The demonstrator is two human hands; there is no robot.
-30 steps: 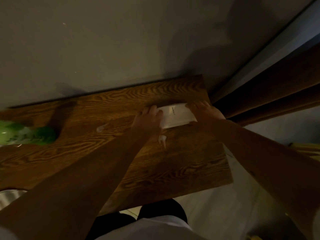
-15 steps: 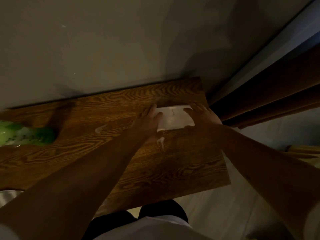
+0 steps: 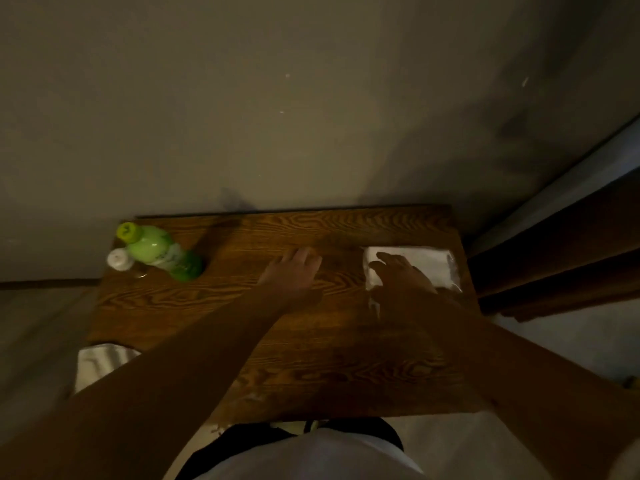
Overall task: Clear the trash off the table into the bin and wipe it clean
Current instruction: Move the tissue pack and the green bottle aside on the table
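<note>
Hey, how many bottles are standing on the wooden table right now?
2, both at the far-left corner of the wooden table: a green plastic bottle with a yellow-green cap, and a smaller white-capped clear bottle beside it, partly hidden. None elsewhere.

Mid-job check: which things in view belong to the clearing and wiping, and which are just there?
Job:
white folded cloth under the right hand
brown wooden table, left hand flat on it
green plastic bottle, likely trash
small white-capped container, likely trash

Just there:
pale ridged object at the table's left edge, unclear

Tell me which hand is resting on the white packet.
The right hand, at the table's right end, fingers spread on the white packet. The left hand lies on bare wood.
</note>
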